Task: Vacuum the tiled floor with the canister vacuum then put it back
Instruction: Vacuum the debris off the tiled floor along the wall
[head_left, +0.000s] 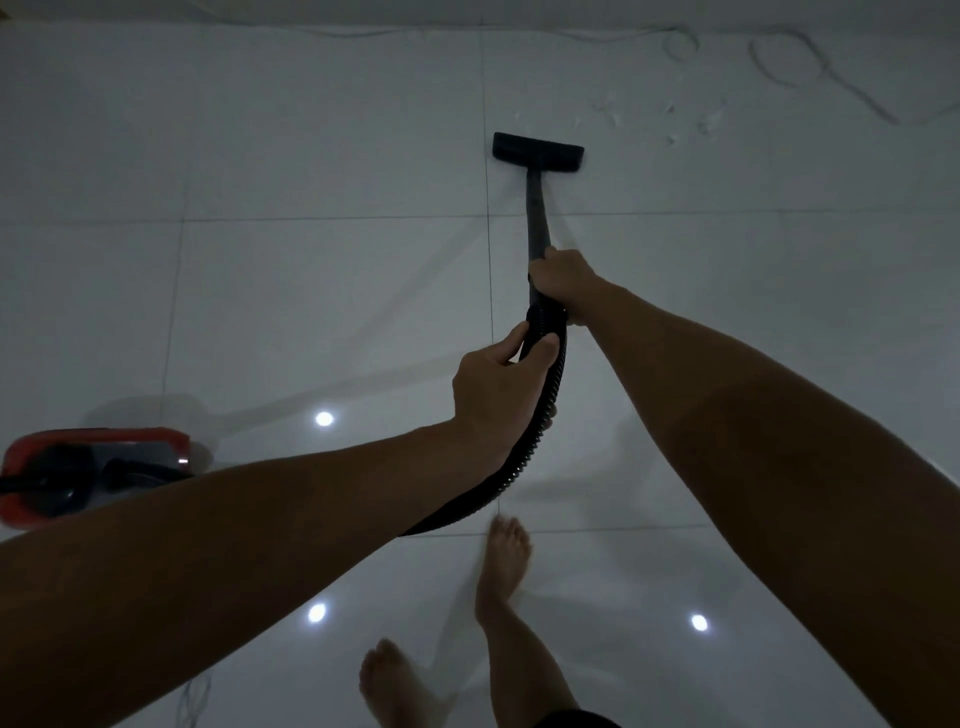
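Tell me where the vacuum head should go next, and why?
Probably forward and to the right: the flat black floor nozzle sits just short of the small pale scraps on the white tiled floor, and both hands already hold the black wand and ribbed hose.

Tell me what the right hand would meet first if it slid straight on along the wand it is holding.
The right hand grips the wand and points down it. Nothing else sits on the tube, so it would likely reach the black floor head on the tiled floor first.
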